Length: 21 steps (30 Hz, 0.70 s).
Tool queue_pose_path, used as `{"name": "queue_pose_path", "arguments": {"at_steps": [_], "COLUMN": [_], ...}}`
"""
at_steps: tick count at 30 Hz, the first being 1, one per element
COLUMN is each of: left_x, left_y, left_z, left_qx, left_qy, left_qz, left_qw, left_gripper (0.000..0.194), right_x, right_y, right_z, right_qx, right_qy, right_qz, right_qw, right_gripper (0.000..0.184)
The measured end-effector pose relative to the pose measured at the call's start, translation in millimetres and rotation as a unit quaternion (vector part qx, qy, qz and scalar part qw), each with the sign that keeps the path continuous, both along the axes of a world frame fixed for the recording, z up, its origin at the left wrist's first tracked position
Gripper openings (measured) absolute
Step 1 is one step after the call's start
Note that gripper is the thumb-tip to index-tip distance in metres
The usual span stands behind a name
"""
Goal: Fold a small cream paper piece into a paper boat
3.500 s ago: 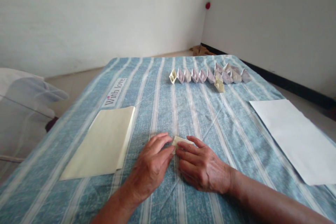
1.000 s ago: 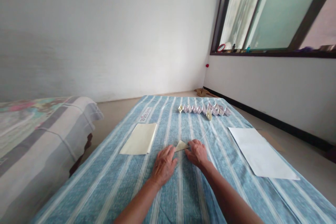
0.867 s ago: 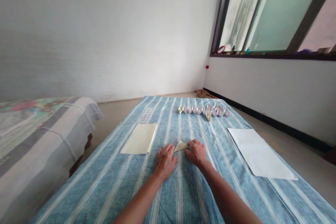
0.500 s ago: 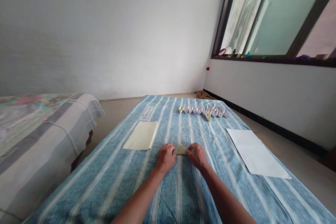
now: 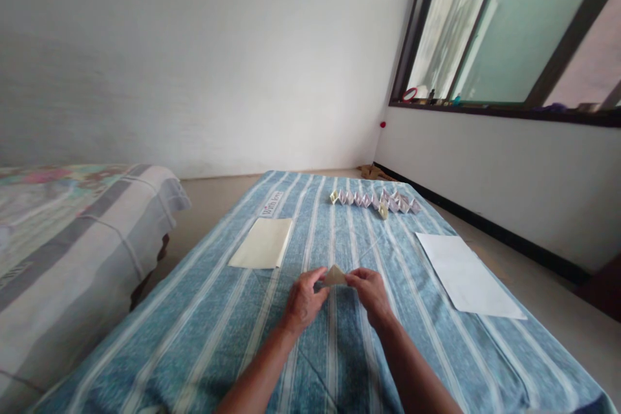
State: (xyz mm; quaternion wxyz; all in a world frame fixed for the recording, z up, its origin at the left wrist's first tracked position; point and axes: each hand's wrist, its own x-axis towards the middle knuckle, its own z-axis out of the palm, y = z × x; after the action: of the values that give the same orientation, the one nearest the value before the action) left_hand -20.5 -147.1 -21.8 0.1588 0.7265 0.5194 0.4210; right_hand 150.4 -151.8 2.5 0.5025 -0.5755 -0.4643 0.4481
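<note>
A small folded paper triangle (image 5: 334,275), yellowish, points away from me between my two hands. My left hand (image 5: 305,299) has its thumb and fingers around the triangle's left corner, the fingers slightly parted there. The right corner is pinched between the thumb and fingers of my right hand (image 5: 370,291). Beyond the hands, a row of folded paper pieces (image 5: 356,199), mostly pale with a few yellowish ones, stands on the blue striped cloth (image 5: 320,239).
Cream paper sheets (image 5: 262,243) lie to the left, below a strip lettered "With love" (image 5: 272,204). On the right is a white sheet (image 5: 468,275). A bed (image 5: 97,233) stands left of the table. A window (image 5: 504,32) is at the upper right.
The triangle appears tilted up and darker than before. My left fingers have parted slightly at its corner, and my right hand has shifted a little. The view has moved slightly.
</note>
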Motion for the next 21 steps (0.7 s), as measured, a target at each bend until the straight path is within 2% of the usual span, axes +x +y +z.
{"name": "queue_pose_path", "arguments": {"at_steps": [6,10,21], "left_x": [3.1,4.0,11.3], "left_y": [-17.4,-28.1,-46.7], "left_z": [7.3,12.6,21.3], "left_qx": [0.019,0.028,0.004], "left_qy": [0.005,0.008,-0.019], "left_qz": [0.003,0.008,0.01], "left_qw": [1.0,1.0,1.0], "left_gripper": [0.027,0.028,0.027], "right_x": [-2.4,-5.4,-0.2], "right_y": [-5.7,-11.7,-27.6], "right_z": [3.1,4.6,1.8], "right_qx": [-0.034,-0.076,-0.099], "right_qy": [0.134,0.198,0.289], "right_qz": [0.004,0.007,0.02], "right_qw": [0.99,0.977,0.952], "right_gripper": [0.02,0.025,0.034]}}
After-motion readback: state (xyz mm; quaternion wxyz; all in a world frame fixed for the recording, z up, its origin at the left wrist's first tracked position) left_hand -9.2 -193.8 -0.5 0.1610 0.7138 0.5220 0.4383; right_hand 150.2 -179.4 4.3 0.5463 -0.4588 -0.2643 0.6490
